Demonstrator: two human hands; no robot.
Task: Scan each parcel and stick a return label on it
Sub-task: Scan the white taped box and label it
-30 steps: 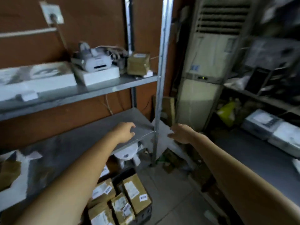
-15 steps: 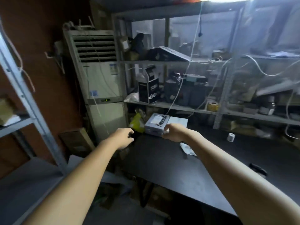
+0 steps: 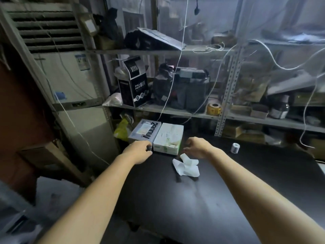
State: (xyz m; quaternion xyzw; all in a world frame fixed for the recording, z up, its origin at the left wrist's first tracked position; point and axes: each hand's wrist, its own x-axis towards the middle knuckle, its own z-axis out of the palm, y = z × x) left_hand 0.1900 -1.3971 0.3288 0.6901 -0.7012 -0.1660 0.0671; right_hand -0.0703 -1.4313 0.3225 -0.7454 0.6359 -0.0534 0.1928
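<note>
Two parcels lie side by side at the far left of the black table (image 3: 219, 199): a grey box (image 3: 145, 130) with dark lettering and a white box (image 3: 168, 137) with green edges. My left hand (image 3: 138, 151) is at the near corner of the grey box, its fingers curled round a small dark object (image 3: 149, 148) that I cannot identify. Just right of the white box hovers my right hand (image 3: 197, 147), fingers loosely curled and holding nothing. Crumpled white label strips (image 3: 186, 167) lie on the table below that hand.
A small white roll (image 3: 235, 147) stands on the table to the right. Behind the table are cluttered metal shelves (image 3: 175, 112) with a yellow tape roll (image 3: 214, 108), a black mask box (image 3: 134, 88) and hanging cables. A tall air conditioner (image 3: 70, 85) stands at the left.
The view has swung right from the metal shelf rack to the black table. Both hands have come closer to the two boxes, one on each side.
</note>
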